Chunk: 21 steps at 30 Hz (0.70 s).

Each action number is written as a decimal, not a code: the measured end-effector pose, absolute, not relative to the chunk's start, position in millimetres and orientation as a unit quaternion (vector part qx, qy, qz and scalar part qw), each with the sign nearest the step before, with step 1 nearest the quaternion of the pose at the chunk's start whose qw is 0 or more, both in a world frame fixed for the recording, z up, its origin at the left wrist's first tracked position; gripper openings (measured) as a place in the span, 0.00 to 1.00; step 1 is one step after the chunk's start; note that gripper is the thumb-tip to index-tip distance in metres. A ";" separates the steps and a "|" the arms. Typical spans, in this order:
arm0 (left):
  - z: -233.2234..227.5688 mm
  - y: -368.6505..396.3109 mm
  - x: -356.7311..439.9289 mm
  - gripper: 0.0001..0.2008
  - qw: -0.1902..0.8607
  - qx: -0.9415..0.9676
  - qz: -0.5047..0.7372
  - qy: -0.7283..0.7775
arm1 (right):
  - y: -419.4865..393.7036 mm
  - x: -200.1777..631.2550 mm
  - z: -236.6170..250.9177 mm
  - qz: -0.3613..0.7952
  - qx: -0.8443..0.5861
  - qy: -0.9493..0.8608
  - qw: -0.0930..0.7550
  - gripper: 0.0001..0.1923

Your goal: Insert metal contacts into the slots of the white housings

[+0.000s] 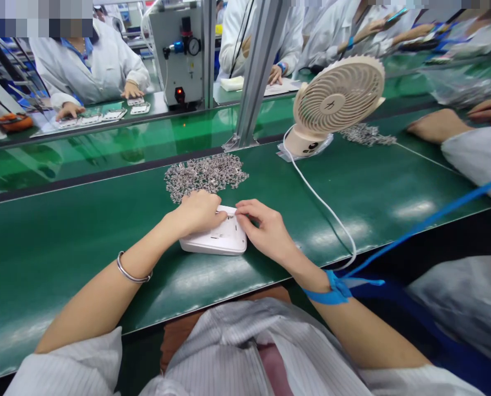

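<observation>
Fingers of the left hand [198, 213] and right hand [266, 228] pinch at the top edge of the white case [214, 241] at frame centre on the tabletop [64, 242]; a slip could (likely) scatter the metal parts [206, 173] just above.

I am seated at a factory assembly line: a long green worktop [64, 242] beside a conveyor belt [105, 148], people in white coats [101, 63] opposite, small metal parts [206, 175] heaped at its far edge.
</observation>
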<state>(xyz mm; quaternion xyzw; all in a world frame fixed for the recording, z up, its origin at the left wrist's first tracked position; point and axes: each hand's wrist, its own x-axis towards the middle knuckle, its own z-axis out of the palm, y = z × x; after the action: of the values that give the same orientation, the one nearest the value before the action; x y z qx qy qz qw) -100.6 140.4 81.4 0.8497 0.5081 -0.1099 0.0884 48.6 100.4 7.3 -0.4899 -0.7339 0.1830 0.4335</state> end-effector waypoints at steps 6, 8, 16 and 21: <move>80.0 143.1 -103.5 0.15 0.088 0.862 -0.100 0.489 | 87.3 50.9 -7.3 0.154 -0.457 -0.751 0.450 0.13; 80.4 143.7 -104.0 0.15 0.086 0.864 -0.101 0.485 | 86.4 48.9 -6.7 0.130 -0.462 -0.760 0.439 0.13; 80.7 141.1 -101.4 0.14 0.075 0.860 -0.099 0.495 | 93.1 46.8 10.1 0.085 -0.475 -0.815 0.320 0.11; 77.9 142.3 -100.0 0.14 0.087 0.857 -0.104 0.497 | 110.3 42.2 10.9 0.174 -0.550 -0.720 0.386 0.03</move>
<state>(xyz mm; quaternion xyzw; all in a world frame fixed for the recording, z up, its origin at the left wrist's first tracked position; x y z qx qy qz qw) -100.0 142.3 77.9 0.8570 0.4972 -0.1036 0.0871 42.2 110.3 10.9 -0.5497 -0.7199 0.1740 0.3865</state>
